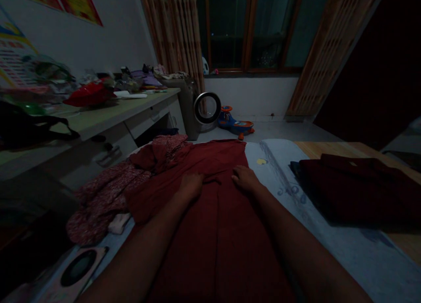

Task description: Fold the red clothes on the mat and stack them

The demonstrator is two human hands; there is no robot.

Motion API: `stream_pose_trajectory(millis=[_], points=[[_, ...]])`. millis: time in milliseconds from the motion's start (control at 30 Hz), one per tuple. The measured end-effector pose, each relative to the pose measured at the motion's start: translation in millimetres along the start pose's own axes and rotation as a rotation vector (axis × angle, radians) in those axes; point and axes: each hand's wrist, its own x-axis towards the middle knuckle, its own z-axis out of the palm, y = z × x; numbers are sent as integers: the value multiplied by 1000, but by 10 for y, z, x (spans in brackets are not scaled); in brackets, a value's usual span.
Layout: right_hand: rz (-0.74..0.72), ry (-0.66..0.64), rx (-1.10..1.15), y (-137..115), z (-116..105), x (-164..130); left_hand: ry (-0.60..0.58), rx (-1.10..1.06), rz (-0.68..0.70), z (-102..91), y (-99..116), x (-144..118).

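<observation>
A dark red garment point(217, 233) is spread over the bed, with a straight seam or front edge running down its middle. My left hand point(192, 184) is closed on the cloth near its upper part, and the fingertips are partly hidden. To the right, my right hand point(244, 178) has its fingers curled onto the same garment near its right edge. Between the two hands the fabric forms a small raised fold. Beyond them, the garment's far end lies near the bed's edge.
A patterned reddish cloth point(108, 197) is bunched at the left, near a pink device with a dark round face point(79, 267). Folded dark clothes point(358, 189) lie at the right on the pale blue sheet point(279, 162). A cluttered desk point(131, 103) and an open-doored washing machine point(189, 105) stand beyond.
</observation>
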Motion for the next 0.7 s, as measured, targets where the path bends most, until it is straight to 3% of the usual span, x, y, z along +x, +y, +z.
stream_pose_trajectory(millis=[100, 233, 300, 433, 600, 700], points=[[72, 46, -17, 140, 86, 80, -29, -5, -11, -114, 100, 111], [89, 86, -21, 194, 201, 72, 192, -90, 82, -206, 348, 387], [93, 89, -17, 194, 219, 54, 234, -153, 143, -177, 506, 514], [145, 92, -18, 259, 211, 79, 235, -227, 251, 88, 847, 621], [240, 29, -45, 506, 136, 268, 249, -238, 123, 513, 1054, 592], [298, -28, -80, 617, 80, 405, 228, -234, 85, 573, 1043, 575]])
